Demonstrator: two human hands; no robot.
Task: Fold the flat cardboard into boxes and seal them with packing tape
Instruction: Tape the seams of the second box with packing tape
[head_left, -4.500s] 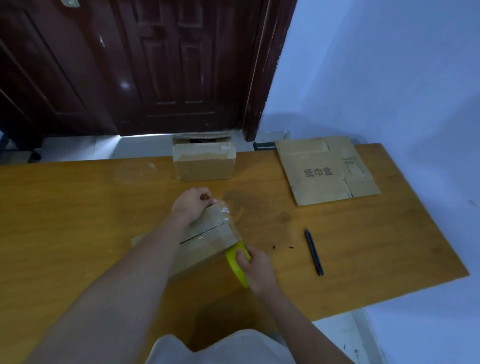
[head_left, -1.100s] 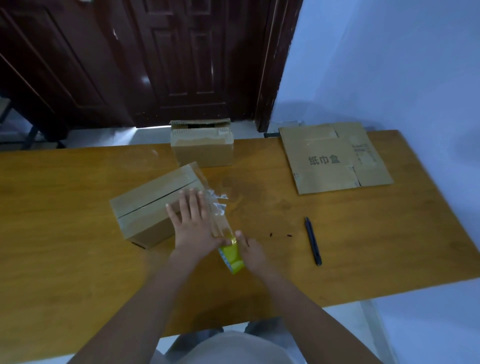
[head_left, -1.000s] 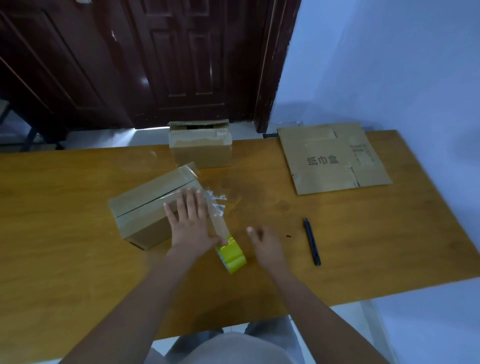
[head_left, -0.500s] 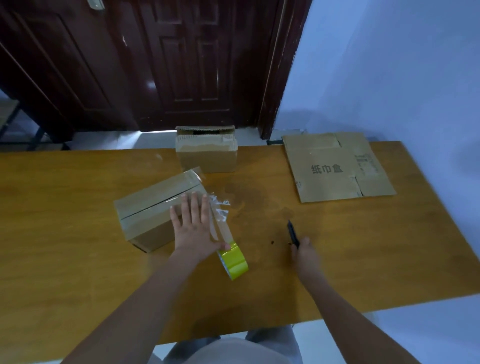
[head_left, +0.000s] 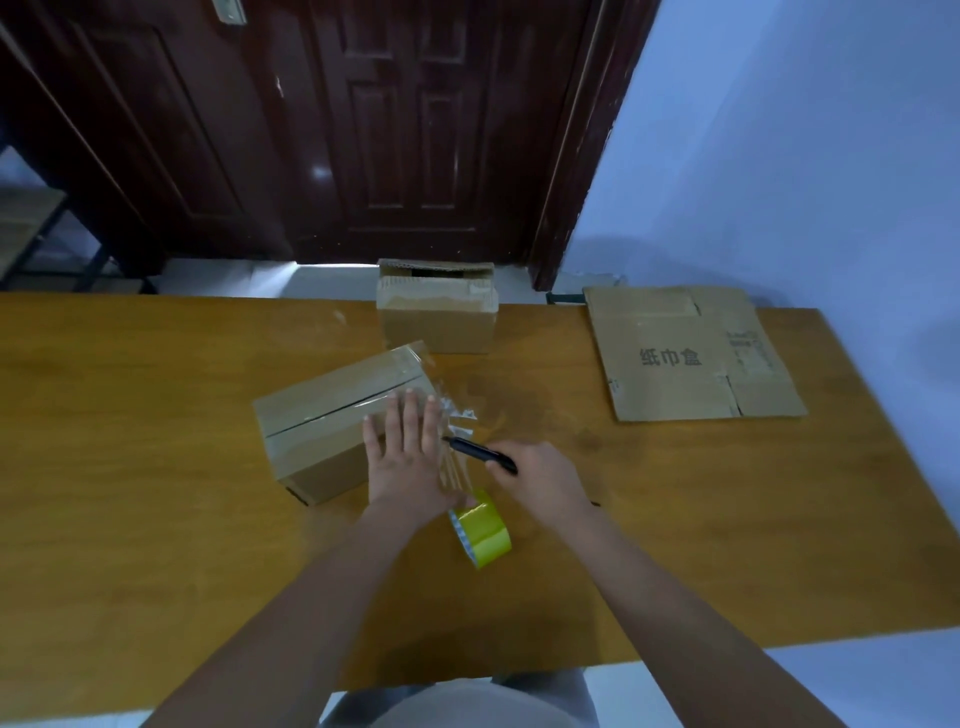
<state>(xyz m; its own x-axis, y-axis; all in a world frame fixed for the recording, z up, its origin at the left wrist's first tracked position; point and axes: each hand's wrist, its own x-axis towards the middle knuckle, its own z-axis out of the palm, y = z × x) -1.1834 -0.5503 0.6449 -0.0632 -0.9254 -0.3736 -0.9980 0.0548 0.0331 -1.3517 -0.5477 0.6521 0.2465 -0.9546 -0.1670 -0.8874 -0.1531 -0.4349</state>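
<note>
R hand (head_left: 540, 475) grips black cutter (head_left: 483, 455), tip at the tape strip (head_left: 454, 457); L hand (head_left: 410, 462) flat, fingers straight, pressing box (head_left: 332, 415).
Box sits mid-table (head_left: 156, 467) w/ yellow tape roll (head_left: 480, 530) just beside L wrist; 2nd box (head_left: 436, 317) at far edge, flat cardboard (head_left: 691, 353) far right.
</note>
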